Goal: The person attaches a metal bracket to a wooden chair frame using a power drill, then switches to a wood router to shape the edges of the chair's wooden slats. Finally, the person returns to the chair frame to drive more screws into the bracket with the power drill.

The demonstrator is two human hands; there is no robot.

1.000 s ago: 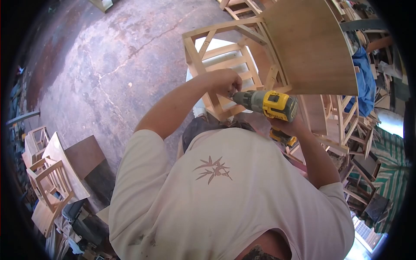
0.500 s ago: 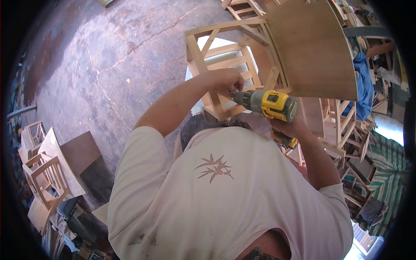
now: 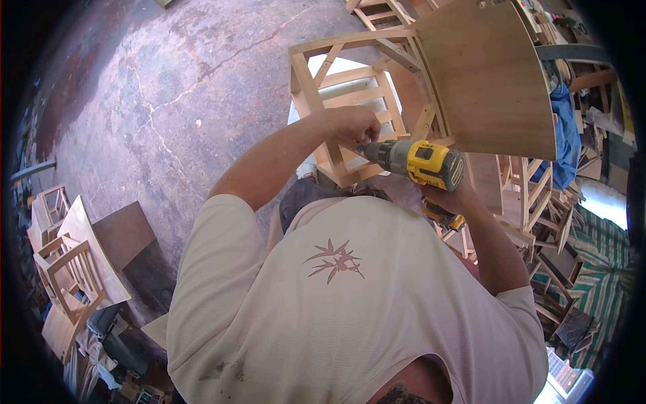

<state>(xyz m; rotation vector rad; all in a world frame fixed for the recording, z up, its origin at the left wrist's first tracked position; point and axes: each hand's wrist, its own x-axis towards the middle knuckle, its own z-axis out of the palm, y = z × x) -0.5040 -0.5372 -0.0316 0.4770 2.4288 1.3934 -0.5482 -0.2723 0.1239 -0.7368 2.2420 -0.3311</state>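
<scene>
My right hand point(image 3: 449, 196) is wrapped round the grip of a yellow and black cordless drill point(image 3: 431, 163), its chuck pointing left. Close to the chuck's tip, my left hand point(image 3: 355, 125) is closed, fingers pinched downward; whatever small thing they hold is hidden. Both hands are over a light wooden chair frame point(image 3: 308, 82) with corner braces and a slatted part. A broad flat wooden panel point(image 3: 488, 81) adjoins the frame on its right.
More wooden chair frames point(image 3: 538, 192) crowd the right side, near a blue cloth point(image 3: 565, 128) and a green striped sheet point(image 3: 599, 283). Another chair point(image 3: 70, 276) and leaning boards point(image 3: 91, 249) stand at the left. The concrete floor point(image 3: 168, 101) is cracked.
Almost nothing differs. The view has shifted very slightly; both hands and the drill keep their positions at the chair frame.
</scene>
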